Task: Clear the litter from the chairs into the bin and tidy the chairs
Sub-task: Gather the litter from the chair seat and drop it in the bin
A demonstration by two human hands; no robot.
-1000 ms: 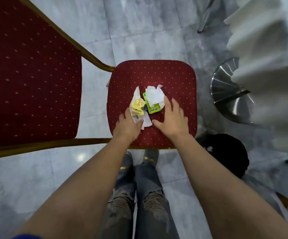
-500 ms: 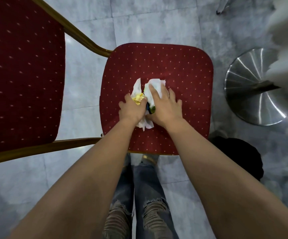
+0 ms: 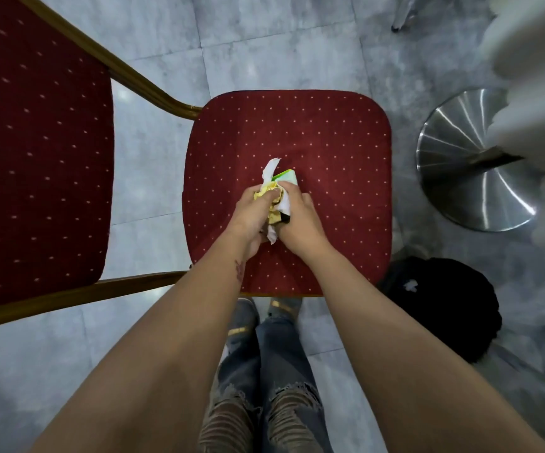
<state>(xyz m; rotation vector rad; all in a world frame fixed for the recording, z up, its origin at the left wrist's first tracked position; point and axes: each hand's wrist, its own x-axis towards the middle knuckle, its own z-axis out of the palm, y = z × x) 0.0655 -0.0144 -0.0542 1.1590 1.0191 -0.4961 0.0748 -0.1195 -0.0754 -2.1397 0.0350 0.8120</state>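
Over red seat (image 3: 330, 142), left hand (image 3: 248, 214), right hand (image 3: 300, 220) together, fingers (image 3: 292, 192) seemingly curled round litter (image 3: 276, 199)

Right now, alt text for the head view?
Seen from above, the left hand and right hand grip a bundle of crumpled litter over a red chair seat. A black bag lies on the floor beside it.

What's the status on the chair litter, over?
Left hand and right hand both gripping litter bundle. Bundle at mid chair seat. Nothing in the way.
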